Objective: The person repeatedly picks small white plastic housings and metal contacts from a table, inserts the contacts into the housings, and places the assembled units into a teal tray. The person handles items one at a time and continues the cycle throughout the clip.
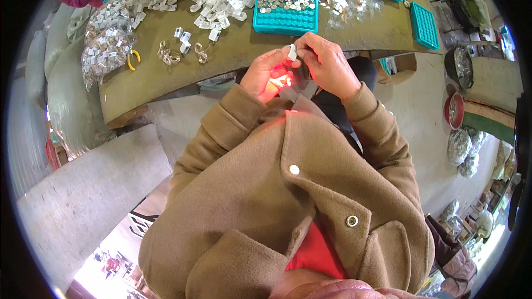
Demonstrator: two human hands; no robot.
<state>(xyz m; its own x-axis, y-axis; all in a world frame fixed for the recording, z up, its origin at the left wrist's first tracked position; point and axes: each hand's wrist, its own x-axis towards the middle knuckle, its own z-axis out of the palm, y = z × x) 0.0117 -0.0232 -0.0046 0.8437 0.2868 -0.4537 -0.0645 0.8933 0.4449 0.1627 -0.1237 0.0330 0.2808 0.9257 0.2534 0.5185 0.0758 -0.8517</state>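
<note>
Over the near edge of the table, my left hand [259,75] grips a small white plastic case [292,52] upright between thumb and fingers. Against the case's right side, my right hand [331,65] is closed in a pinch; any smaller part there is hidden. A bright orange-red glow [281,81] shines in my left palm; its source cannot be made out. Just beyond my hands sits a teal tray [285,26] with rows of hollows, and silver button cells [277,3] lie across its far half.
Loose white cases [216,0] heap up at the back. Left of my hands lie several cases [185,42] with coiled wires [168,53]. A filled clear bag [105,55] and yellow-handled tool [133,60] are farther left. Another teal tray [425,26] lies by the right edge.
</note>
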